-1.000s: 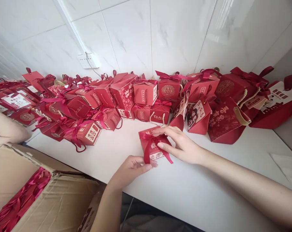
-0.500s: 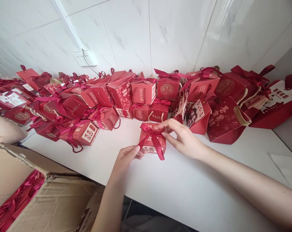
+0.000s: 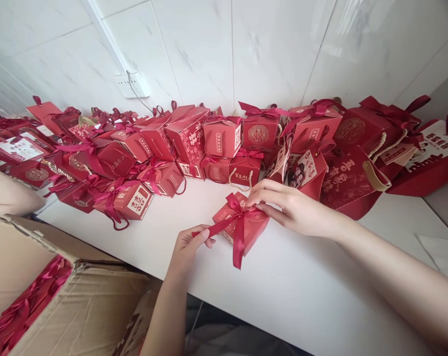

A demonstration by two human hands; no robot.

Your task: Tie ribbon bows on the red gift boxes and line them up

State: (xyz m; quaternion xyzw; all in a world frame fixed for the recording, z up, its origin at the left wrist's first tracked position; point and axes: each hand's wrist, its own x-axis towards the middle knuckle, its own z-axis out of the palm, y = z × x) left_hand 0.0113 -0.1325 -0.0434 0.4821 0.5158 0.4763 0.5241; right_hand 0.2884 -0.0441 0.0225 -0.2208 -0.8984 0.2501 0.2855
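A small red gift box [image 3: 256, 236] with pale printed characters rests on the white table, turned at an angle to me. A dark red satin ribbon [image 3: 239, 244] is tied in a bow across its top, one tail hanging over the near side. My left hand [image 3: 188, 247] is closed on the ribbon's left end, drawn out taut from the knot. At the box's far right side, my right hand [image 3: 294, 205] has its fingertips pinched on the right part of the bow. The fingers partly hide that part of the ribbon.
Several finished-looking red gift boxes [image 3: 131, 202] are crowded along the tiled wall. Red bags with cord handles [image 3: 351, 180] stand at the right. An open cardboard carton [image 3: 86, 301] with red ribboned items is at lower left. Another person's arm [image 3: 9, 193] reaches in at the left.
The box has turned on the table and come slightly nearer. My left hand has drawn the ribbon end out to the left, away from the box. My right hand stays at the bow.
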